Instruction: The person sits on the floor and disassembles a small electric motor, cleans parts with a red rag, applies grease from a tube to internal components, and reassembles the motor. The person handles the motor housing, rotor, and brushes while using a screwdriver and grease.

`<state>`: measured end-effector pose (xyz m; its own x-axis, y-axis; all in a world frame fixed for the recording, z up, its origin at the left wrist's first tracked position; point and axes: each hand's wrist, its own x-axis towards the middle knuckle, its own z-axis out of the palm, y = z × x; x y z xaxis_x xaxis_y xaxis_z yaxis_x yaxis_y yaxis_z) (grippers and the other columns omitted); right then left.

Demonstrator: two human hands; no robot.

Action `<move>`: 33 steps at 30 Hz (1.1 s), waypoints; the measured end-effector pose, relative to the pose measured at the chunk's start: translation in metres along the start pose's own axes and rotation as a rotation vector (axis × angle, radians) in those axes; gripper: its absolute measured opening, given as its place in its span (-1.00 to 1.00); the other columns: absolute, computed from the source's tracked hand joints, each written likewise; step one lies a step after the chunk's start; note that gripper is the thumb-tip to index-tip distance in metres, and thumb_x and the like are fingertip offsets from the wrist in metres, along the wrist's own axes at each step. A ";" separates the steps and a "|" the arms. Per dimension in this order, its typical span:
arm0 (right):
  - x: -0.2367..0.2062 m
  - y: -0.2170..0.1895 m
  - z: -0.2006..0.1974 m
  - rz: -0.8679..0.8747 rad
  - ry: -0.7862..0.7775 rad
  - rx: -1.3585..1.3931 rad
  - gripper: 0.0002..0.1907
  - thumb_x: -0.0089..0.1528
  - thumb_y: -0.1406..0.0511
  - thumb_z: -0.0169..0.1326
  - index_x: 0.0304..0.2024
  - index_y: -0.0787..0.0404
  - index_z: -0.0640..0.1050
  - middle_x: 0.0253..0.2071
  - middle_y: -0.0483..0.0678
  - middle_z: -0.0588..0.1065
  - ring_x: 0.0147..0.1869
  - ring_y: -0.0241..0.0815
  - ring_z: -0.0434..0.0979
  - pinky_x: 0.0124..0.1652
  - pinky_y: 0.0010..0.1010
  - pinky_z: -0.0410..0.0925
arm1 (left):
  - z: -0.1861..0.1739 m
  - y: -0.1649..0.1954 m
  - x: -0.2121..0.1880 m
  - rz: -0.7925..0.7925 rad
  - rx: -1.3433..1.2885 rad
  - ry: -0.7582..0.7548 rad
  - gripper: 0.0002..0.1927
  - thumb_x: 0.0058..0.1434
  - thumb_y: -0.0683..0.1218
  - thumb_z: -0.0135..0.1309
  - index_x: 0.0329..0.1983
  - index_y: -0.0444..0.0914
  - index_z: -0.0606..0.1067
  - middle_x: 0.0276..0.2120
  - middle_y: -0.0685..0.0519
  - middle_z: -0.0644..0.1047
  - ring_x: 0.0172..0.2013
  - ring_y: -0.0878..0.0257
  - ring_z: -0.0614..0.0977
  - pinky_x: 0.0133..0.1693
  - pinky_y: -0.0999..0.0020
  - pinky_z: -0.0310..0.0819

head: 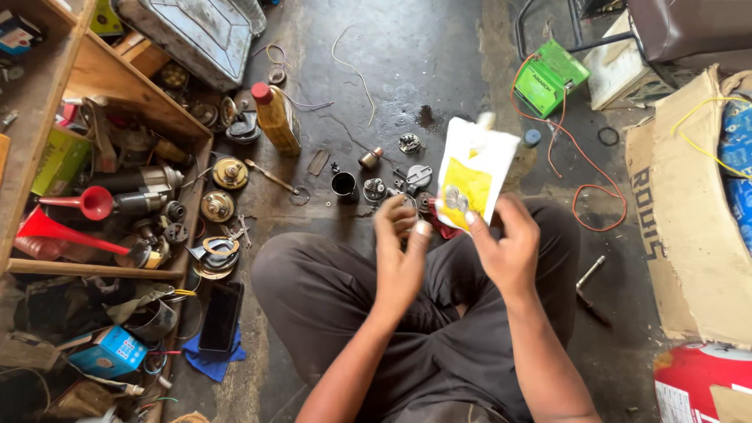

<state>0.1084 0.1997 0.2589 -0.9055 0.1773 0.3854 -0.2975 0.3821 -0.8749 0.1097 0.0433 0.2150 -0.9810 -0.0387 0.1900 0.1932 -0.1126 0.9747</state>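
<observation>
Item: 1 small white and yellow packet (473, 176), held upright above the person's crossed legs, over the dark oily floor (439, 70). The right hand (507, 247) pinches the packet's lower edge between thumb and fingers, so its grip is closed on the packet; some small round metal pieces show through or against the packet's lower front, too blurred to name. The left hand (401, 251) sits just left of the packet, fingers curled loosely and thumb raised, holding nothing that can be made out; its grip reads as open, and it is not touching the packet. Beyond the packet, on the floor, lies a cluster of small metal parts (399, 184) with 1 black cup (343, 184) at its left end; further left of the packet stands 1 amber bottle with a red cap (276, 117). Right of the packet and further off sits 1 green battery (550, 77) with an orange wire (583, 168) trailing from it. Handling note, as a judgement: the packet looks light and floppy, so a firm pinch low down by the right hand and a steadying touch from the left hand at the top edge would keep the contents from spilling onto the cluttered floor, where small pieces would be hard to find again.
</observation>
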 end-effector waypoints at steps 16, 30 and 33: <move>0.004 0.016 0.010 0.030 0.062 -0.136 -0.44 0.12 0.45 0.28 0.17 0.38 0.47 -0.11 0.02 0.45 -0.18 -0.26 0.49 -0.19 -0.48 0.43 | -0.027 -0.069 0.080 -0.259 -0.413 -0.514 -0.66 0.49 -0.13 -0.02 0.25 -0.37 0.41 0.03 0.08 0.58 0.03 0.41 0.55 0.11 0.45 0.43; 0.023 0.104 0.072 0.591 -0.332 0.551 -0.72 0.24 0.39 0.20 -0.05 0.47 0.57 -0.22 0.02 0.61 -0.30 -0.28 0.56 -0.33 -0.43 0.45 | -0.077 -0.086 0.098 -0.383 -0.606 -0.393 -0.38 0.40 0.16 0.02 0.36 -0.32 0.32 0.17 -0.02 0.51 0.15 0.24 0.54 0.21 0.28 0.42; 0.018 0.114 0.078 0.665 -0.507 0.595 -0.72 0.24 0.35 0.17 -0.05 0.44 0.58 -0.24 0.01 0.62 -0.29 -0.27 0.60 -0.30 -0.40 0.49 | -0.083 -0.084 0.100 -0.514 -0.852 -0.349 -0.15 0.32 0.37 -0.09 0.47 -0.28 0.19 0.26 -0.06 0.46 0.22 0.12 0.54 0.26 0.16 0.43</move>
<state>0.0350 0.1754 0.1433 -0.9222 -0.2676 -0.2793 0.3346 -0.1894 -0.9231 -0.0028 -0.0335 0.1428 -0.8723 0.4843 -0.0669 -0.4324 -0.7003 0.5680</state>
